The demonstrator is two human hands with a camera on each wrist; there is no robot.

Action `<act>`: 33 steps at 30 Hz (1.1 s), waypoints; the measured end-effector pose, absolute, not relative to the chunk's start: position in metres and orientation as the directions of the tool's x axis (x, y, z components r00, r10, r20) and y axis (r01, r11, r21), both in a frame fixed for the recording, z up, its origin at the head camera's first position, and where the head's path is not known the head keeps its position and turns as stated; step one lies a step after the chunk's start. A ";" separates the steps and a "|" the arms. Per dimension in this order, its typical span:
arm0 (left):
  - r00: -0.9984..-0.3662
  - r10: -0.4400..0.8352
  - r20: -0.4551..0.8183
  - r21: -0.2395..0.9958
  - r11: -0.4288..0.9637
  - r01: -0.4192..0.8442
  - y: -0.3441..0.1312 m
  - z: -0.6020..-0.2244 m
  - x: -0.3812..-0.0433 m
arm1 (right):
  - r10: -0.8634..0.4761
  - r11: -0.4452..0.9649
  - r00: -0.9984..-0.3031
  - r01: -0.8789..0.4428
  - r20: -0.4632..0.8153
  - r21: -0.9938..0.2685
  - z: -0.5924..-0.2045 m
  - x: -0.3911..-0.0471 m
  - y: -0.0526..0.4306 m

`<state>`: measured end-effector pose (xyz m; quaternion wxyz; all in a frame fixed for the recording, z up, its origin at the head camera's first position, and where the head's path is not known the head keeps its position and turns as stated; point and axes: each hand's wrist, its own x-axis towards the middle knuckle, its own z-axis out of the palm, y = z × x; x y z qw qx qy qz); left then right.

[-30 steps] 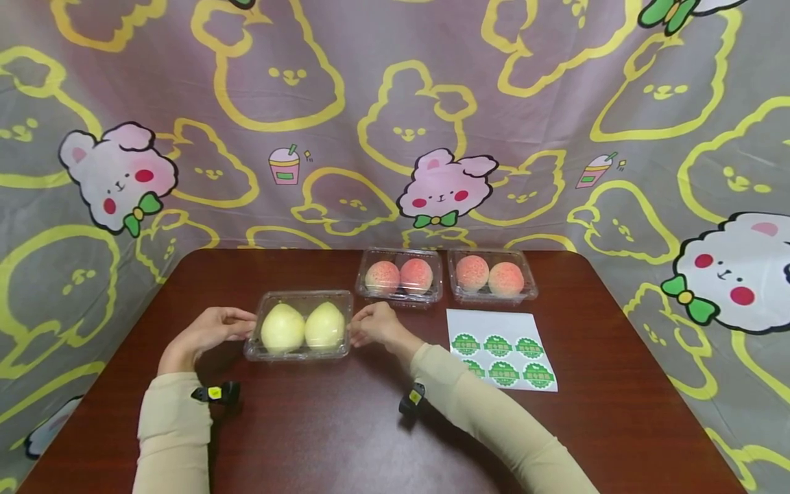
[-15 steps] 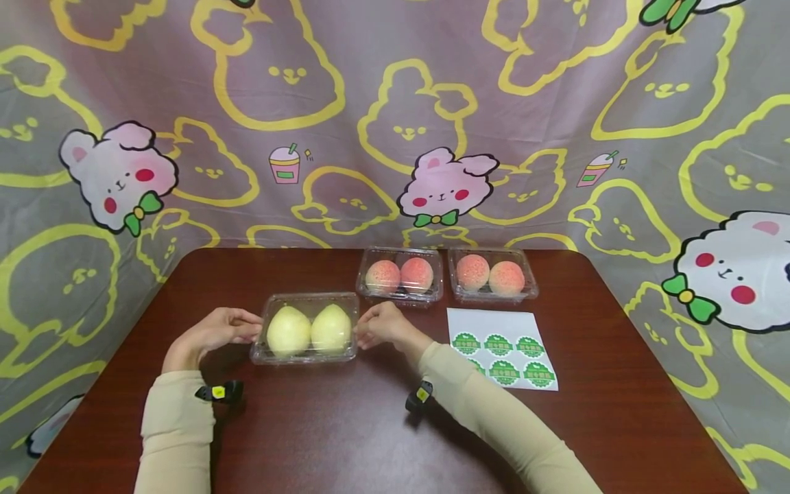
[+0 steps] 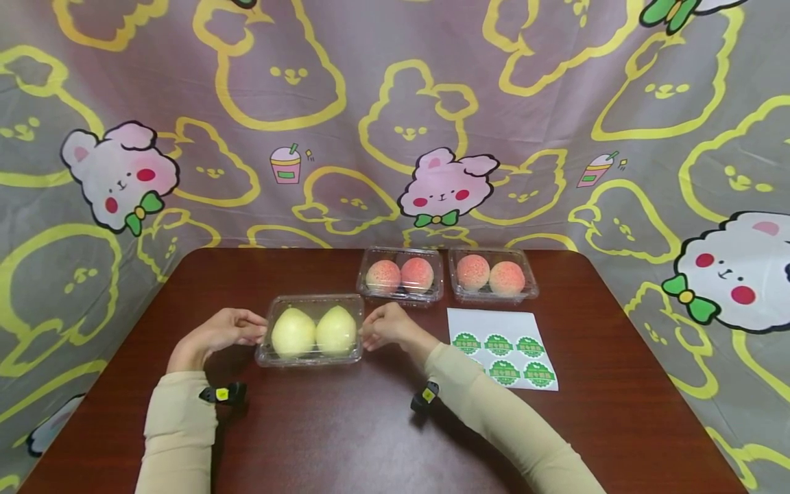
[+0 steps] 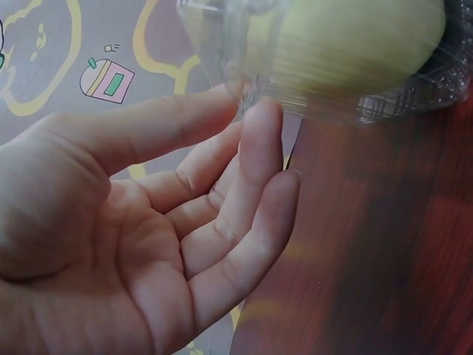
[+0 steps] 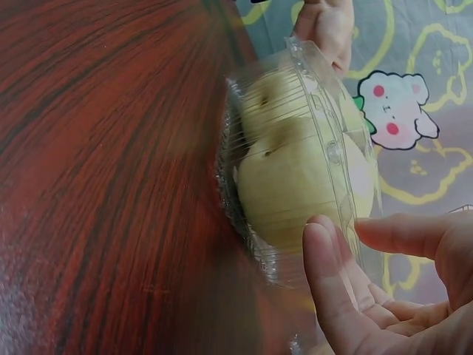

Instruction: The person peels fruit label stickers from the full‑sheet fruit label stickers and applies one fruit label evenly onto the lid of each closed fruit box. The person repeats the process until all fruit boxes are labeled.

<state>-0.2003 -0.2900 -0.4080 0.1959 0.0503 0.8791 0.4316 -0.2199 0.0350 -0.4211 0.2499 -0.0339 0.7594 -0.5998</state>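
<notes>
At the nine o'clock side of the clear box (image 3: 310, 360), the left hand (image 3: 219, 335) pinches its edge with narrow fingers. This box, with two yellow pears (image 3: 293, 333) inside, is around ten o'clock from the tabletop (image 3: 333, 425) middle; it has shifted slightly toward three o'clock. There the right hand (image 3: 391, 326) pinches the opposite edge. At two o'clock, the peach boxes (image 3: 400, 300) have not moved, nor has the sticker sheet (image 3: 492, 320) near three o'clock. Probably, the positioning is not finished.
</notes>
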 end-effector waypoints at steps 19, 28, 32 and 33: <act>-0.910 0.277 -0.310 0.793 0.603 -0.086 -0.273 -0.408 -0.200 | -0.354 0.282 -0.866 0.261 -0.353 -0.923 -0.421 -0.218 0.051; -0.902 0.290 -0.321 0.799 0.593 -0.094 -0.264 -0.409 -0.200 | -0.364 0.295 -0.860 0.257 -0.357 -0.920 -0.417 -0.216 0.063; -0.899 0.295 -0.323 0.807 0.583 -0.099 -0.261 -0.410 -0.202 | -0.369 0.291 -0.857 0.260 -0.359 -0.921 -0.417 -0.216 0.067; -0.898 0.299 -0.322 0.808 0.581 -0.096 -0.260 -0.410 -0.202 | -0.369 0.288 -0.858 0.260 -0.358 -0.921 -0.417 -0.215 0.067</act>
